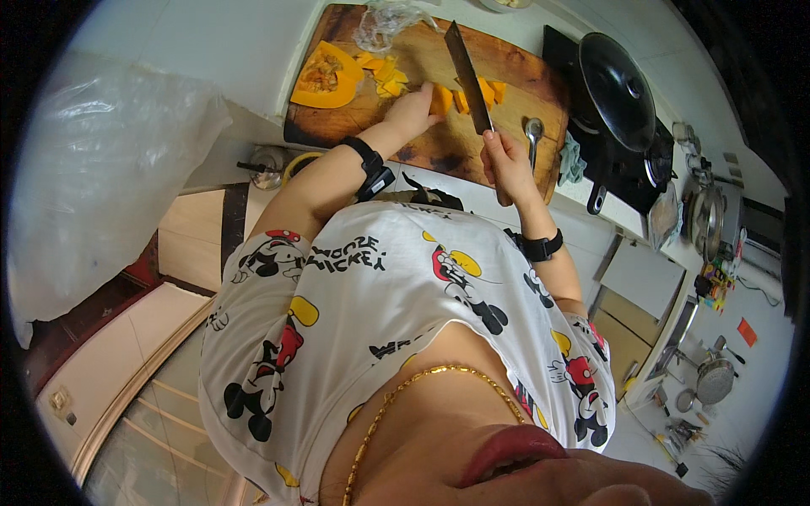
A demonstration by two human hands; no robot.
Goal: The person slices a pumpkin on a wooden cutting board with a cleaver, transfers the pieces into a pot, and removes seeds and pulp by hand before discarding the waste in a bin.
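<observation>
My right hand (pixel 509 164) grips the handle of a kitchen cleaver (pixel 468 79), its dark blade upright over the wooden cutting board (pixel 405 142). With my left hand (pixel 411 112) I hold an orange pumpkin chunk (pixel 441 100) against the board, fingers on its far side and thumb near. Beside it, partly hidden by the blade, lie cut pumpkin pieces (pixel 487 92). To the left rests a large pumpkin wedge (pixel 329 79) with seeds and pulp in its hollow. Thin pumpkin peelings (pixel 387 76) are heaped between the wedge and my left hand.
A crumpled clear plastic bag (pixel 386 25) lies at the board's far edge. On the right are a metal spoon (pixel 534 133), a teal cloth (pixel 571 159) and a lidded wok (pixel 617 92) on the black cooktop (pixel 639 180). A large plastic sheet (pixel 114 164) hangs at left.
</observation>
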